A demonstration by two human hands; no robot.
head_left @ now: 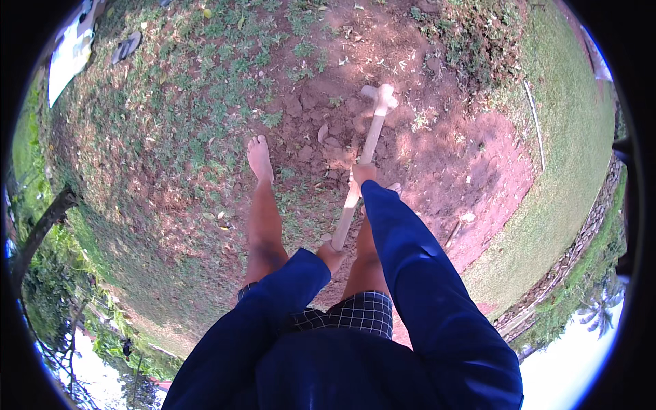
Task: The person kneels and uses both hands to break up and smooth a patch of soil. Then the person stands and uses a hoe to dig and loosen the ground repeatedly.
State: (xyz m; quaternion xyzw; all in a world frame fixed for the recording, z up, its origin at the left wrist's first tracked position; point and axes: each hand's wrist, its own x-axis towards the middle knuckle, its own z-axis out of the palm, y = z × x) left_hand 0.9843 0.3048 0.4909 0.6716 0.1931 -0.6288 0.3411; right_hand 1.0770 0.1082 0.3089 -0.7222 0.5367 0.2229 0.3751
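A digging hoe or similar tool with a thick wooden handle (373,138) slants away from my body. My left hand (331,256) grips the butt of the handle, between my knees. Farther up the shaft, my right hand (363,173) is wrapped around its middle. The tool's head (380,95) is at broken brown soil (307,123); I cannot tell how deep its blade sits. My bare left foot (260,158) stands on weedy ground left of the handle. Most of my right foot (394,187) is hidden behind my right forearm.
Low weeds (215,97) cover the ground to the left. A pale stick (534,125) lies by the lawn (569,154) at right. A short stick-like object (457,229) with a pale end rests on reddish soil. Footwear (126,47) lies at upper left; a branch (43,225) juts in below.
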